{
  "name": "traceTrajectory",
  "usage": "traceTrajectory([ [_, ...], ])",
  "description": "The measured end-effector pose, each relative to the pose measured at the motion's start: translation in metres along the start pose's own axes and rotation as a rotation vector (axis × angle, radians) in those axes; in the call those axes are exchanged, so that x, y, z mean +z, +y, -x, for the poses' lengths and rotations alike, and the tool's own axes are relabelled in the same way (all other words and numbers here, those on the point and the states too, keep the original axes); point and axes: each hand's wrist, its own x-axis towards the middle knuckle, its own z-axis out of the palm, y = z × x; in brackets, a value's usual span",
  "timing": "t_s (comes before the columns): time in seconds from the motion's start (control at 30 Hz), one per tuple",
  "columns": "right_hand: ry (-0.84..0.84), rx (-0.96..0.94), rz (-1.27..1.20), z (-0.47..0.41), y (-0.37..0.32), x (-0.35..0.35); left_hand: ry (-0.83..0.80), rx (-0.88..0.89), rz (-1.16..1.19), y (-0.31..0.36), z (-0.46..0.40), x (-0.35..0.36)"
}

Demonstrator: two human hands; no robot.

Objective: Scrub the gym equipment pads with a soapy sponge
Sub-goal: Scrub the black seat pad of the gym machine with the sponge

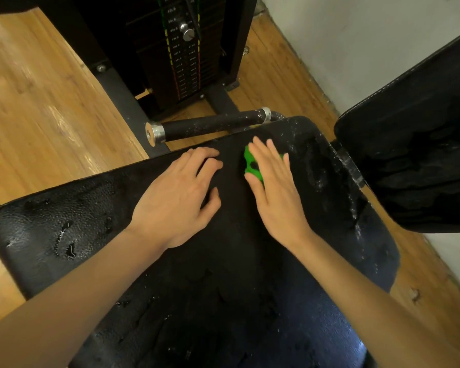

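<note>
A wet black seat pad point(72, 224) fills the lower middle of the head view, beaded with water and suds. My right hand point(274, 192) lies flat with straight fingers on a green sponge point(250, 162), pressing it onto the pad near its far edge. Most of the sponge is hidden under the fingers. My left hand point(178, 197) rests on the pad just left of the sponge, fingers slightly bent, holding nothing. A black back pad point(414, 155) stands tilted at the right, also wet.
A black foam-covered handle bar point(210, 124) with metal end caps juts out beyond the seat pad. The weight stack point(181, 49) with its selector pin stands behind. Wooden floor point(37, 88) lies to the left, a pale wall point(356, 35) at the right.
</note>
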Motion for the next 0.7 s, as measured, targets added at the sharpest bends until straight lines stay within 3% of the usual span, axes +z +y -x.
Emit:
traceTrajectory([
  [0.2, 0.042, 0.077, 0.027, -0.066, 0.010, 0.002, 0.006, 0.001, 0.003, 0.001, -0.001, 0.000],
  [0.37, 0.052, 0.027, 0.059, 0.007, 0.014, 0.000, 0.014, 0.008, -0.024, 0.002, -0.001, 0.001],
  [0.57, 0.112, 0.186, 0.043, -0.076, 0.026, 0.000, 0.046, 0.020, -0.055, 0.025, -0.031, 0.011],
  [0.7, 0.111, 0.114, 0.000, -0.033, 0.022, 0.002, 0.027, -0.015, -0.056, 0.041, -0.044, 0.027],
])
